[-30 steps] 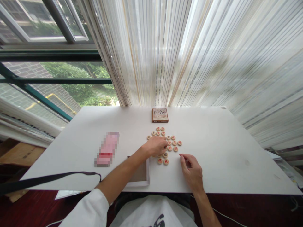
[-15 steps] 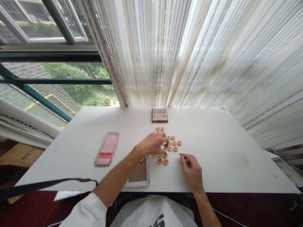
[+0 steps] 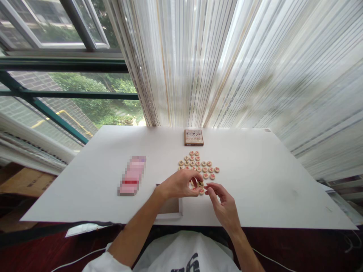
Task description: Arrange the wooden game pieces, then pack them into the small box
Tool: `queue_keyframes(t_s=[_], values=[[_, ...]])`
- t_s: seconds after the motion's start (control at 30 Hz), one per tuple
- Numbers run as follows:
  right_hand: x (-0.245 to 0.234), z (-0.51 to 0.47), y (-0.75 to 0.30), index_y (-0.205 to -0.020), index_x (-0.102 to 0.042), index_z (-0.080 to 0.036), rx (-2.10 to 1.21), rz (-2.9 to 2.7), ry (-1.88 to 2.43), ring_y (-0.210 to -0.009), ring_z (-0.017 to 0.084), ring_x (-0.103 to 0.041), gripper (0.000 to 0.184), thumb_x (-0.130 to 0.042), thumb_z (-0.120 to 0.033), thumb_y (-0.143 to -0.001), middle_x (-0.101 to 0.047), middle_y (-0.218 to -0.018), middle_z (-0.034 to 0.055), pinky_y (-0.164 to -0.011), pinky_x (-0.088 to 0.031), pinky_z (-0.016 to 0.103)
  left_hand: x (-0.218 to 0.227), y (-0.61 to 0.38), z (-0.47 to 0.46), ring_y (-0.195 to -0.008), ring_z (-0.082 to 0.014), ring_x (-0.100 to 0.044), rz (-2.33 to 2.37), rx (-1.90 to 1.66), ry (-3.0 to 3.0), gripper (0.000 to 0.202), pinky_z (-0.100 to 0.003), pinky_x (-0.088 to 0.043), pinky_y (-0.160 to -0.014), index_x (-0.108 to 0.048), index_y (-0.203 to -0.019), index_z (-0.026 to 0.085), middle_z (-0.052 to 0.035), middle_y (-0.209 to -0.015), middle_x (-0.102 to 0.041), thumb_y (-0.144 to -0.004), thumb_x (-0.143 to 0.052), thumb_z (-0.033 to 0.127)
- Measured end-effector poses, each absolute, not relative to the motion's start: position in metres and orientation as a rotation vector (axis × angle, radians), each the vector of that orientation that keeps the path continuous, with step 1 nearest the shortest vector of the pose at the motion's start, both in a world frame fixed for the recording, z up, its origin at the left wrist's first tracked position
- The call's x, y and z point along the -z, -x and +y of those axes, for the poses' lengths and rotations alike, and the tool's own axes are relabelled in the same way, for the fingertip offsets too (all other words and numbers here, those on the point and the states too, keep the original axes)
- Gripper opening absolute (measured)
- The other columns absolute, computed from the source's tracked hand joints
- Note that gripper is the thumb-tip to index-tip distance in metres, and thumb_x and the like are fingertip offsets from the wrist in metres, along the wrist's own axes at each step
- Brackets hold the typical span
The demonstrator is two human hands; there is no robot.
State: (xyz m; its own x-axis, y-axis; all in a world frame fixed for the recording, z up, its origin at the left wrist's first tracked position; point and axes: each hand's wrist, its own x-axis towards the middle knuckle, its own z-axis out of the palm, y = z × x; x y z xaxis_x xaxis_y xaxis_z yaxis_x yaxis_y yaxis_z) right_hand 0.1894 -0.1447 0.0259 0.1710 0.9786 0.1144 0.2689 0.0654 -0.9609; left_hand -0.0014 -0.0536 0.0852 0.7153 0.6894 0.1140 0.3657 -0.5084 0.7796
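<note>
Several round wooden chess pieces (image 3: 200, 165) with red or black characters lie in a cluster on the white table (image 3: 255, 177). My left hand (image 3: 178, 184) is lifted near the cluster's front edge and pinches one piece with a black character (image 3: 200, 184) between thumb and fingers. My right hand (image 3: 222, 202) is close beside it, fingers curled, fingertips reaching toward that piece and apparently not touching it. A shallow white-rimmed box (image 3: 170, 207) lies under my left wrist at the table's front edge.
A small brown printed box lid (image 3: 193, 137) sits at the back of the table by the striped curtain (image 3: 227, 64). A pink blurred item (image 3: 132, 180) lies to the left. A window (image 3: 65, 87) is at the far left.
My left hand has lifted a black-marked piece out of the cluster and drawn it toward me. My right hand has come up off the table to meet it. The view shifted slightly.
</note>
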Motion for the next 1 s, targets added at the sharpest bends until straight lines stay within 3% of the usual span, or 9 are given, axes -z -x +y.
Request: queue_keyframes(t_s=[0.37,0.67,0.8,1.0], values=[[-0.032,-0.141,-0.166,-0.103,-0.062,-0.022,-1.153,-1.223,1.194,-0.086,0.021,-0.069,0.022,-0.068,-0.04,-0.091,-0.071,-0.093,0.0058,-0.084,-0.056,0.037,-0.078,0.026,-0.082,-0.082,-0.0134,-0.064,0.797,-0.744,-1.963,0.025,-0.025,-0.053,-0.079,-0.071,-0.114,0.022,-0.0022,-0.096,-0.072,-0.088,-0.068,0.024],[-0.021,-0.142,-0.149,-0.102,-0.058,-0.023,-1.215,-1.187,1.15,-0.09,0.02,-0.068,0.023,-0.071,-0.038,-0.089,-0.068,-0.094,0.004,-0.082,-0.055,0.033,-0.068,0.041,-0.101,-0.085,-0.0144,-0.065,0.892,-0.76,-1.915,0.032,-0.027,-0.054,-0.083,-0.065,-0.124,0.024,-0.0034,-0.107,-0.07,-0.093,-0.064,0.029],[-0.022,-0.143,-0.144,-0.102,-0.058,-0.024,-1.24,-1.168,1.164,-0.089,0.019,-0.067,0.024,-0.071,-0.039,-0.089,-0.066,-0.093,0.0029,-0.082,-0.055,0.032,-0.063,0.042,-0.106,-0.084,-0.0137,-0.065,0.975,-0.788,-1.877,0.031,-0.026,-0.054,-0.081,-0.064,-0.119,0.024,-0.0017,-0.106,-0.07,-0.089,-0.069,0.031],[-0.025,-0.142,-0.135,-0.1,-0.058,-0.024,-1.257,-1.162,1.146,-0.087,0.018,-0.066,0.023,-0.071,-0.039,-0.088,-0.065,-0.092,0.0021,-0.079,-0.054,0.03,-0.061,0.045,-0.108,-0.084,-0.0136,-0.063,1.003,-0.89,-1.95,0.027,-0.027,-0.053,-0.079,-0.063,-0.111,0.023,-0.0016,-0.104,-0.066,-0.086,-0.07,0.019]])
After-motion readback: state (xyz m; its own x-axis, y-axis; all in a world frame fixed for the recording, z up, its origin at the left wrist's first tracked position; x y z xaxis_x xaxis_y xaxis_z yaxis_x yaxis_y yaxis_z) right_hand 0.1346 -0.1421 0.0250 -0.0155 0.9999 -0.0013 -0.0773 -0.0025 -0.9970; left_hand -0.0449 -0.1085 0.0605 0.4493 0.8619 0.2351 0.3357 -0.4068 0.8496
